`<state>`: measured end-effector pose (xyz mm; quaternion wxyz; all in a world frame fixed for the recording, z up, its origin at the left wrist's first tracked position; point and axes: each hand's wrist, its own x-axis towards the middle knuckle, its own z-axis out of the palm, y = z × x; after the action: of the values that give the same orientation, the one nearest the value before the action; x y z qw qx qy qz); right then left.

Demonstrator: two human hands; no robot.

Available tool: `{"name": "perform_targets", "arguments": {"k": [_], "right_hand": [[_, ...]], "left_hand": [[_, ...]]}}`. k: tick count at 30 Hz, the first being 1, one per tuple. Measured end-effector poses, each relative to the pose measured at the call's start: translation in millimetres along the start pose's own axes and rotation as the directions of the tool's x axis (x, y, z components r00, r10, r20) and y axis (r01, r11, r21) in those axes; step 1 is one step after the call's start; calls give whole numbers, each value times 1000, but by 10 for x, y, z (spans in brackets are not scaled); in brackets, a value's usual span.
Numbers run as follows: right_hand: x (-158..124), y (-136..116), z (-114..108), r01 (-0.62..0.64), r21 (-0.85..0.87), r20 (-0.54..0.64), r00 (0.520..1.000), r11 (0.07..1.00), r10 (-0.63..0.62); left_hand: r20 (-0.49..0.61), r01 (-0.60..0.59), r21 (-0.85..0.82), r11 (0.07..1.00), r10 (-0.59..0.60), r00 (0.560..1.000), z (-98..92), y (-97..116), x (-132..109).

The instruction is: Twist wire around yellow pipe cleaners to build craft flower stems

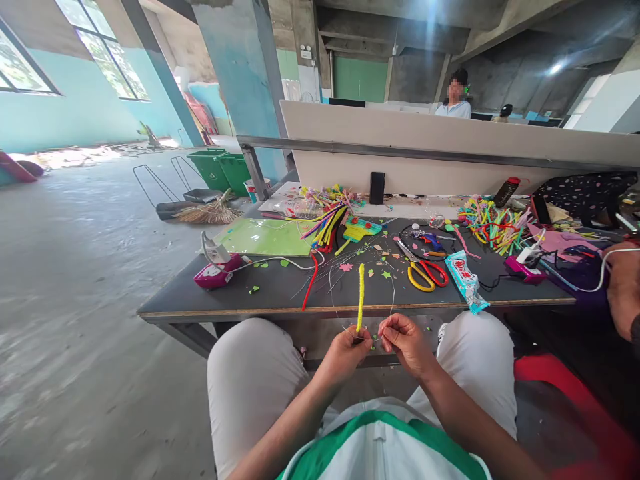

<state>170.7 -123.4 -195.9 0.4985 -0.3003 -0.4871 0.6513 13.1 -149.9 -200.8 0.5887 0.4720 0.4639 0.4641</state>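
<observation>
My left hand [349, 351] is closed in a pinch round the lower end of a yellow pipe cleaner [361, 293], which stands upright above the fingers. Thin wire [393, 293] runs between both hands, and its loose ends rise in front of the table edge. My right hand [403, 339] pinches that wire, a little to the right of the left hand. Both hands are above my lap, near the table's front edge. On the table beyond lie a red pipe cleaner [311, 283] and scissors [424, 268] with one yellow and one red handle.
A pink power socket [219, 270] with a charger is at left, another pink socket [525, 269] at right. Bunches of pipe cleaners [493, 227], a blue wrapper [466, 280], a green sheet [270, 237] and a phone [377, 188] lie about. A co-worker's hand [625, 287] is at far right.
</observation>
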Motion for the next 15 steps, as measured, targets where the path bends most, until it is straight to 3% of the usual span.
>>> {"name": "perform_targets", "arguments": {"k": [7,15], "right_hand": [[-8,-9,34,52,-52,-20,998,997,-53],[-3,-46,42,-26,99,53,998,995,21]], "left_hand": [[87,23,-53,998,-19,996,9,60,-37],[89,4,-126,992,7,996,-23,38,-51]]}}
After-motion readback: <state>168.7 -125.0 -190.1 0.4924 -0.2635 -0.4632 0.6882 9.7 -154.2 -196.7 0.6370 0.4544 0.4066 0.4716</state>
